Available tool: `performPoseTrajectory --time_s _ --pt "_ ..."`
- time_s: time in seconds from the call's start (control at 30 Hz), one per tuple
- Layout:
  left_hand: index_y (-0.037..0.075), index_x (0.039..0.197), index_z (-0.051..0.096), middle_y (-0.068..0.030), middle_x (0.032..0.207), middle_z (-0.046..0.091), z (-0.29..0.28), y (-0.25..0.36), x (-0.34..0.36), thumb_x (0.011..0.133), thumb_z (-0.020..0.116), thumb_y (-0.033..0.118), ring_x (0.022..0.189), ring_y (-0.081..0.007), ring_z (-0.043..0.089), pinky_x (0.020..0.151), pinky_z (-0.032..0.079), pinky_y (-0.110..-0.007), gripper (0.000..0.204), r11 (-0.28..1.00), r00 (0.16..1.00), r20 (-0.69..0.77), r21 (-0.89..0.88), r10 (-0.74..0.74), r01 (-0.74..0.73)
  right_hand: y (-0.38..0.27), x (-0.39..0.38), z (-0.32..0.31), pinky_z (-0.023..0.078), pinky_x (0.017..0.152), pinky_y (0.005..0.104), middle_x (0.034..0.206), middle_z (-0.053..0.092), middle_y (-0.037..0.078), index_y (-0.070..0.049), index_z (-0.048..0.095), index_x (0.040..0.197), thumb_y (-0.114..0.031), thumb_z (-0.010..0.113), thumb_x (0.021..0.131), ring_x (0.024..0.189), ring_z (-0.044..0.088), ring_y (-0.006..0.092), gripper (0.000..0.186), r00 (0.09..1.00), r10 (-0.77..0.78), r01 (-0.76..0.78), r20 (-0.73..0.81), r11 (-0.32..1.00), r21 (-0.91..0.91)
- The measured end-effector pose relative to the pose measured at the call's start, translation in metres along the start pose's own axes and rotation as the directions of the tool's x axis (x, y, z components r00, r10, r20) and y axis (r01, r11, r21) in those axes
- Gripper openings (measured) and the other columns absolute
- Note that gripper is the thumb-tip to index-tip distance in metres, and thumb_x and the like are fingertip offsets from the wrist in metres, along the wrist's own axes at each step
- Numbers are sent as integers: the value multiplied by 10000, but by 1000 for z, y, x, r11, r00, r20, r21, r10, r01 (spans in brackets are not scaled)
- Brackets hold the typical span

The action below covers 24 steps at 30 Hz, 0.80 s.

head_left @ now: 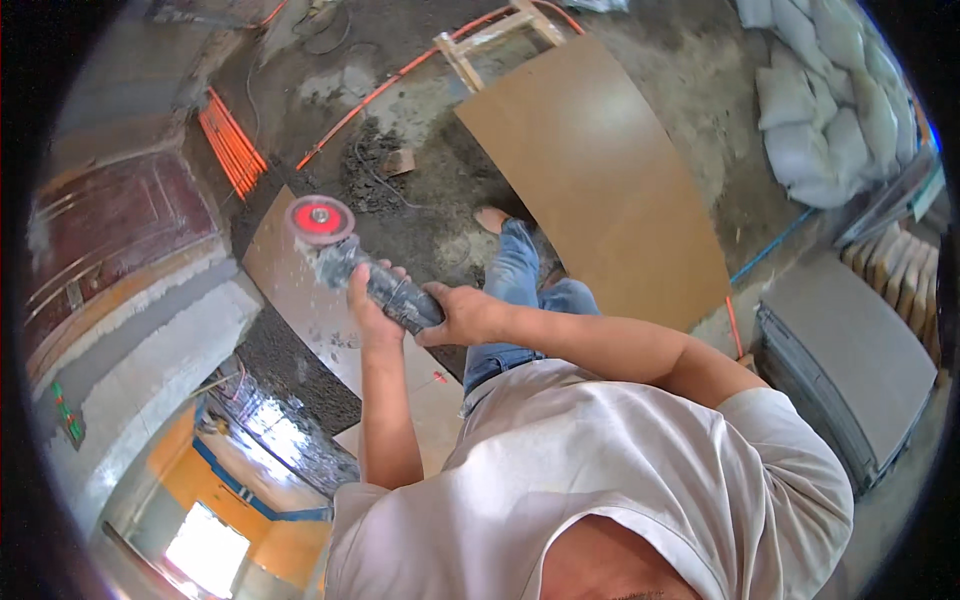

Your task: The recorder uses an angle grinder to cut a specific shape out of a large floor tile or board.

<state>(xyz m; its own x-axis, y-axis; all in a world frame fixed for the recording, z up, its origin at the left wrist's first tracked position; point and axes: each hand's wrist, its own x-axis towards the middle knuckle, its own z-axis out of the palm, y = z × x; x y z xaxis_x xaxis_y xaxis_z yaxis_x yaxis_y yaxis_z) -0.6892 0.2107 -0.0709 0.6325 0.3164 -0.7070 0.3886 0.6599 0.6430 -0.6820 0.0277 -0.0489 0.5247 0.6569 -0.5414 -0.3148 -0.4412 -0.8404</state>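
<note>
In both hands I hold a dusty dark angle grinder [341,263], slanting up to the left. A round red disc [320,219] with a metal nut at its centre sits on its far end. My left hand [376,312] wraps round the body behind the grinder's head, thumb along the side. The rear of the body is gripped by my right hand [466,314]. Beneath the tool lies a pale flat sheet [303,284], and the disc appears over its far end. Whether the disc touches anything, I cannot tell.
A large brown board [610,170] lies ahead right by a wooden frame [500,38]. Orange pipes [232,145] and a dark red door [125,220] are left. White sacks [825,110] pile far right, above grey panels [850,345]. A cable crosses the rubble [375,160].
</note>
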Motion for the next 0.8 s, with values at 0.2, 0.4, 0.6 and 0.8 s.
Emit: performPoseTrajectory --time_s 0.2,0.4,0.6,0.8 --pt "40 1058 505 -102 882 587 28 -57 -13 796 656 225 711 -263 618 642 530 -383 356 988 995 -91 153 46 -32 58 -52 17 491 820 398 944 660 217 21 548 1199 -494 735 661 907 644 329 768 949 171 -131 -266 978 162" --pt "57 1041 517 -95 888 584 19 -91 -11 800 659 254 736 -265 613 647 525 -402 342 980 985 -162 198 50 -17 96 -59 33 487 817 383 945 653 232 26 539 1218 -461 745 662 911 642 322 767 928 198 -101 -316 949 298" --pt "29 1044 512 -101 884 575 6 -100 16 815 645 235 737 -262 610 649 522 -385 336 983 982 -186 185 30 5 112 -34 34 479 835 388 981 638 252 31 512 1243 -441 737 681 934 628 352 768 938 202 -96 -282 933 346" --pt "10 1071 510 -104 915 582 8 -116 55 815 642 162 750 -244 617 642 535 -380 326 967 989 -145 255 22 15 145 6 35 500 745 389 866 653 222 28 511 1229 -438 730 710 834 647 354 731 921 205 -36 -332 892 450"
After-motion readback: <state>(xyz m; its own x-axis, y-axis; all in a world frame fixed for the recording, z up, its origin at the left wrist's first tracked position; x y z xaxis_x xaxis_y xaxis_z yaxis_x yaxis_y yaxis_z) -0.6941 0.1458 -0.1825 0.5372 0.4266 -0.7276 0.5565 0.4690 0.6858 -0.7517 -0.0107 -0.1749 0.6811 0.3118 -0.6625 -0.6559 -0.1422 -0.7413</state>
